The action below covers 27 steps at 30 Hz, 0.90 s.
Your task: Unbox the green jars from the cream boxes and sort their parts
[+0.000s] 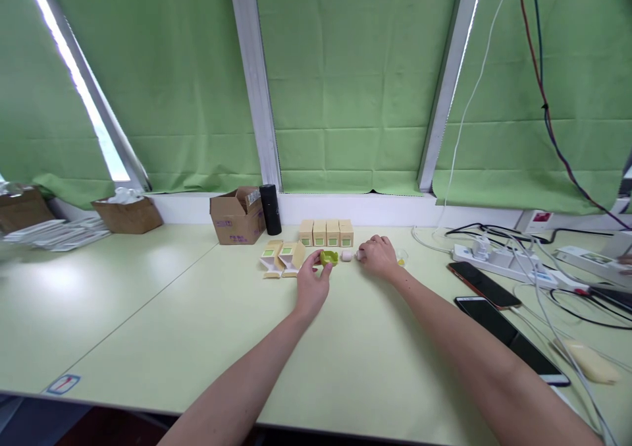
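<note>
My left hand (313,282) reaches far across the pale green table (148,314) and pinches a small green case (328,257) between thumb and fingers. My right hand (378,256) rests just to the right, fingers curled down over a small white object (359,255). Another small white piece (346,255) lies between the two hands. Behind them stands a row of several small tan boxes (326,233) with green labels. Two opened tan boxes (283,258) lie to the left of my left hand.
An open cardboard carton (237,217) and a black cylinder (270,209) stand at the back. At right lie two dark phones (481,284), a white power strip (498,259) and tangled cables. More cartons (127,214) and white packets (54,233) sit far left. Green blinds cover the windows.
</note>
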Tool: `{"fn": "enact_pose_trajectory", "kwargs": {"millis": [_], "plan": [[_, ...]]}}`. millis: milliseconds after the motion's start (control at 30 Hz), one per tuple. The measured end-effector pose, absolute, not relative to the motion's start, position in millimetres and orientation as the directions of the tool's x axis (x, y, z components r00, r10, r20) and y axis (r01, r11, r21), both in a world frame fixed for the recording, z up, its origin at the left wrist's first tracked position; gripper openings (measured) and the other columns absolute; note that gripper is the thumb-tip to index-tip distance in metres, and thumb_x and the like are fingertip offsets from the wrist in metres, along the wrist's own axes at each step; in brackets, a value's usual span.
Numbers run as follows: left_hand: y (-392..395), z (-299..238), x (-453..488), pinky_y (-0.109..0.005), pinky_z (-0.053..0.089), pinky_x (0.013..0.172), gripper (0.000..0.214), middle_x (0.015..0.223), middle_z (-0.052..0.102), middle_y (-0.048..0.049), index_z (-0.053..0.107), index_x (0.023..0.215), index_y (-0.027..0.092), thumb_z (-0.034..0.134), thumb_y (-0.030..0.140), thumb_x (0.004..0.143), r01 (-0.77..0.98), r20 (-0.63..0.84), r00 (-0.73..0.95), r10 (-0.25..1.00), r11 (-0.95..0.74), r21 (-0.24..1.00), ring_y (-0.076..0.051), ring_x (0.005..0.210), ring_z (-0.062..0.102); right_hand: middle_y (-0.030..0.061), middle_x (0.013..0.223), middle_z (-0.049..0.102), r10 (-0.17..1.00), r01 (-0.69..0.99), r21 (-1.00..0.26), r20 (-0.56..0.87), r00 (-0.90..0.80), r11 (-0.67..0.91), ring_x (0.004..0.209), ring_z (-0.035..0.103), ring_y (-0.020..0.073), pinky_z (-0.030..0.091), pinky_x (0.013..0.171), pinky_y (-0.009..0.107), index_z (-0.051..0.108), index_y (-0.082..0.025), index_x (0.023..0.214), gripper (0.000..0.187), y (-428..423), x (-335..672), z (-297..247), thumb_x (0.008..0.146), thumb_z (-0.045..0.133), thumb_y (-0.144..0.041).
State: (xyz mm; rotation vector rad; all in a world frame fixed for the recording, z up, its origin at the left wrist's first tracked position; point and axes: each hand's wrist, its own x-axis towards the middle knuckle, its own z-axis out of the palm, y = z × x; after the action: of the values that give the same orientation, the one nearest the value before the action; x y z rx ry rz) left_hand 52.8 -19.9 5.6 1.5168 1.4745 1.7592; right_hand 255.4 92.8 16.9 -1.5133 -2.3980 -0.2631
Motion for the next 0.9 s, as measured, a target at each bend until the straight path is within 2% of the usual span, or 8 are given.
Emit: {"fn": "enact_pose_trajectory", "kwargs": {"millis": [200, 433, 567, 700, 900], "plan": [[-20.8, 7.0, 53.5, -0.039, 0.050, 0.091, 0.038, 0.121, 0.073, -0.0112, 0.065, 0.124, 0.019, 0.069, 0.026, 0.087, 0.335, 0.476, -0.346, 0.809, -0.367, 0.868, -0.025, 0.112, 0.068, 0.0138, 0.113, 0.074, 0.848, 0.904, 0.001, 0.348, -0.401, 0.427, 0.118, 0.051, 0.0315, 0.028, 0.099, 0.042, 0.072, -0.019, 0.115, 0.035, 92.3, 254.3, 13.7, 0.081, 0.066, -0.026], [-22.2, 9.2, 54.9, -0.040, 0.050, 0.093, 0.038, 0.122, 0.073, -0.0117, 0.065, 0.124, 0.018, 0.069, 0.027, 0.087, 0.341, 0.470, -0.344, 0.813, -0.357, 0.869, -0.026, 0.112, 0.068, 0.0134, 0.129, 0.067, 0.814, 0.886, -0.006, 0.396, -0.425, 0.464, 0.125, 0.045, 0.0306, 0.027, 0.104, 0.041, 0.064, -0.019, 0.131, 0.051, 89.2, 242.7, 13.7, 0.081, 0.069, -0.029], [-21.0, 7.8, 53.2, -0.040, 0.051, 0.092, 0.037, 0.120, 0.074, -0.0117, 0.065, 0.123, 0.018, 0.069, 0.027, 0.087, 0.336, 0.475, -0.338, 0.812, -0.367, 0.867, -0.026, 0.112, 0.068, 0.0115, 0.133, 0.064, 0.800, 0.876, -0.009, 0.413, -0.436, 0.482, 0.128, 0.042, 0.0306, 0.027, 0.106, 0.041, 0.068, -0.023, 0.126, 0.043, 89.7, 230.8, 11.2, 0.085, 0.071, -0.036], [-19.6, 6.2, 52.3, -0.040, 0.051, 0.092, 0.038, 0.121, 0.074, -0.0115, 0.065, 0.123, 0.019, 0.069, 0.028, 0.087, 0.338, 0.480, -0.343, 0.808, -0.370, 0.865, -0.026, 0.112, 0.069, 0.0109, 0.132, 0.064, 0.805, 0.884, -0.018, 0.422, -0.418, 0.468, 0.130, 0.040, 0.0306, 0.028, 0.105, 0.041, 0.072, -0.023, 0.117, 0.032, 91.7, 228.1, 7.7, 0.086, 0.071, -0.032], [-19.2, 5.6, 53.7, -0.040, 0.051, 0.091, 0.036, 0.119, 0.074, -0.0108, 0.067, 0.121, 0.020, 0.071, 0.028, 0.086, 0.333, 0.492, -0.355, 0.795, -0.384, 0.861, -0.026, 0.110, 0.069, 0.0108, 0.130, 0.065, 0.809, 0.892, -0.026, 0.435, -0.396, 0.451, 0.129, 0.039, 0.0312, 0.028, 0.103, 0.042, 0.073, -0.024, 0.117, 0.030, 92.5, 232.2, 5.2, 0.089, 0.068, -0.029]]}}
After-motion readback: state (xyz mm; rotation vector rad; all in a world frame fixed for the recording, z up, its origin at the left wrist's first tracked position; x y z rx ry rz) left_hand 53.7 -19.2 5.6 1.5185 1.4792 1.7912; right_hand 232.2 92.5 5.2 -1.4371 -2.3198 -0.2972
